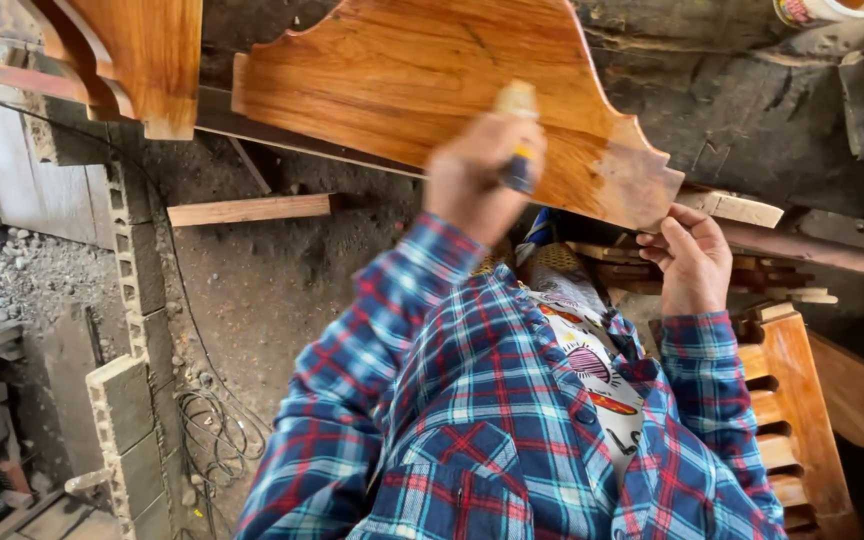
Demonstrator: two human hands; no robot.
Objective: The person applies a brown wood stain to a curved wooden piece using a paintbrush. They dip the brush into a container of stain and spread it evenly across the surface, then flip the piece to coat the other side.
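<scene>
A varnished wooden board (402,70) with a scalloped, carved edge lies across the top of the view. My left hand (477,180) is closed around a brush (519,140) that has a pale wooden handle and a blue collar, and holds it against the board's face. My right hand (694,262) rests with its fingers curled under the board's lower right corner. Both plaid sleeves reach up from the bottom of the view. The brush's bristles are hidden behind my hand.
A second varnished piece (142,50) sits at the top left. A plain wood slat (250,209) lies on the dirt floor. Concrete blocks (127,420) and coiled cable (217,435) are at the left, a slatted wooden frame (792,420) at the lower right, and a container (832,10) at the top right.
</scene>
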